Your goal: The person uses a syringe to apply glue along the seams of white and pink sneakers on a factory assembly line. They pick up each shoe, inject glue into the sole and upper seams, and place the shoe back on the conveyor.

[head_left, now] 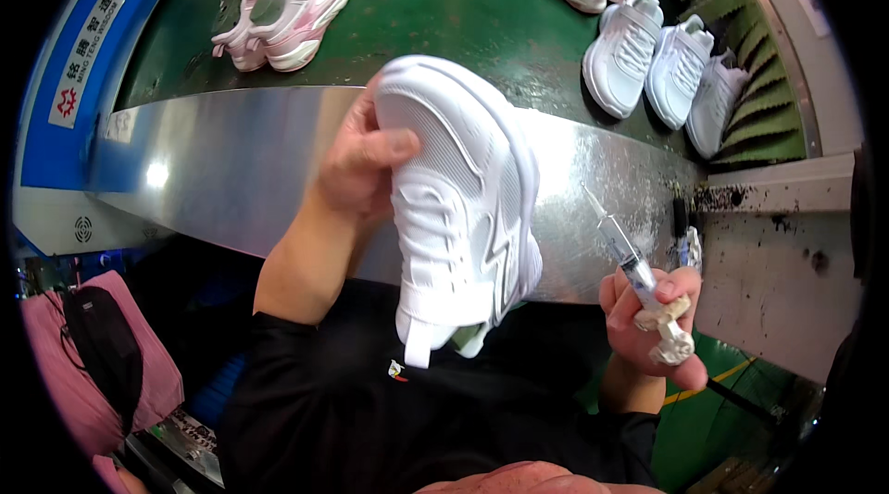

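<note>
A white sneaker (454, 188) is held up in front of me, toe upward and heel toward my body. My left hand (364, 156) grips it near the toe, the thumb on the upper and the other fingers hidden behind the shoe. Off to the right, my right hand (651, 323) is closed around a clear syringe (622, 246). The syringe's thin tip points up and left, apart from the sneaker. Whitish wrapping or residue covers its plunger end.
A metal ledge (231, 137) runs before me, with a green conveyor surface (435, 12) beyond it. Pink-and-white sneakers (298, 17) stand at far left. Several white sneakers (622, 54) line the right, beside green bristle-like strips (764, 96). Dark pen-like tools (682, 216) stand at the ledge's right end.
</note>
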Motion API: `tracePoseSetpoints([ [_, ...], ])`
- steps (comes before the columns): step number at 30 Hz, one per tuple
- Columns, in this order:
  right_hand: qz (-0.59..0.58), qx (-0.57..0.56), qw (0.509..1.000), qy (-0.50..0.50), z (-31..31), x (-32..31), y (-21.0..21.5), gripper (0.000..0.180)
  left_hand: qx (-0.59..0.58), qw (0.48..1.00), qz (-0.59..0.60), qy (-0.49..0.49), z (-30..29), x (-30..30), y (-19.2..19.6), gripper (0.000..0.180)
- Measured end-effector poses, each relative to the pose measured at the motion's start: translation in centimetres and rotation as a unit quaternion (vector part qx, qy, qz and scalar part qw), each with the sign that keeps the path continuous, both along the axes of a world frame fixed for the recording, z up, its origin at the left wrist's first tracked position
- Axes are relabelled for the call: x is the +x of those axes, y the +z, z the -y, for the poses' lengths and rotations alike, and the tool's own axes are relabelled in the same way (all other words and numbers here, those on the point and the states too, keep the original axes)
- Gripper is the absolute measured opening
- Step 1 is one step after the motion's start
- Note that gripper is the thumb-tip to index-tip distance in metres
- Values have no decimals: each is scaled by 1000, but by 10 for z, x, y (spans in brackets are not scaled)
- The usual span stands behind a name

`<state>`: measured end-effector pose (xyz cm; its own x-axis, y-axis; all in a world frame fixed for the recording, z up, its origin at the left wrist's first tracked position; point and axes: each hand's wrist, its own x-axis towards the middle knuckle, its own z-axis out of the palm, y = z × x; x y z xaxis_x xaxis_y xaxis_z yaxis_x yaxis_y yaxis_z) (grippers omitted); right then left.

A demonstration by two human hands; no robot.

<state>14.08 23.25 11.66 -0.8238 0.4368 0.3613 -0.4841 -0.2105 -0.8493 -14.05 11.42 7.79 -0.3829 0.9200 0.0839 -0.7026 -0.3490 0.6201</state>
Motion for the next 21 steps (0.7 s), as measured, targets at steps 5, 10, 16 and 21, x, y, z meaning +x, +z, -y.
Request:
tracePoseSetpoints([
  [5, -74, -55, 987, 128, -2, -44, 23, 70, 52, 998, -29, -24, 10, 2, -1, 68],
  [10, -59, -49, 986, 147, 3, -72, 42, 66, 50, 996, -65, -35, 13, 8, 3, 74],
  [16, -55, -16, 990, 131, 11, -88, 51, 65, 77, 991, -95, -54, 17, 7, 10, 73],
  [21, -17, 3, 994, 108, 14, -86, 57, 65, 74, 992, -90, -53, 18, 8, 12, 71],
])
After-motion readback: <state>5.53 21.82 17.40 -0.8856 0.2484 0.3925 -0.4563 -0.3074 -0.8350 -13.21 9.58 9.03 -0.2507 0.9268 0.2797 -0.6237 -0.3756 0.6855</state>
